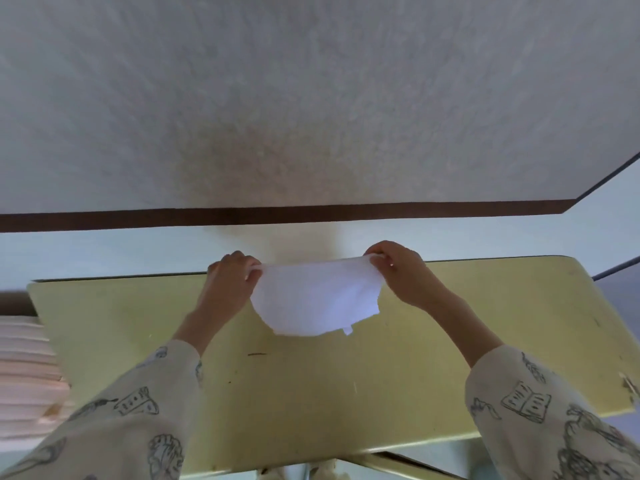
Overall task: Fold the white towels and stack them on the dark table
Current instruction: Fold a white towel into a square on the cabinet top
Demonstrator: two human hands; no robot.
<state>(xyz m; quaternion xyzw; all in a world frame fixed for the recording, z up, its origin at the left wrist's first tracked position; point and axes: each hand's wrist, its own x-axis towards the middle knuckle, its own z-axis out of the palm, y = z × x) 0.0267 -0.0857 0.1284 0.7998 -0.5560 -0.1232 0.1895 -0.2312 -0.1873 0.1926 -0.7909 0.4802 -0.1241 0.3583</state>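
Note:
A white towel [313, 299] hangs stretched between my two hands above the far edge of a yellow-green table [311, 393]. My left hand [232, 275] pinches its upper left corner. My right hand [398, 268] pinches the upper right corner. The towel's lower part sags in a rounded shape, with a small tag showing at its bottom right. I cannot tell if the lower edge touches the tabletop. No dark table is in view.
A stack of folded pale pink-white cloths [27, 372] lies at the left, beside the table's left end. Behind the table runs a pale wall with a dark brown band [277, 214]. The table's right corner [630, 389] is chipped.

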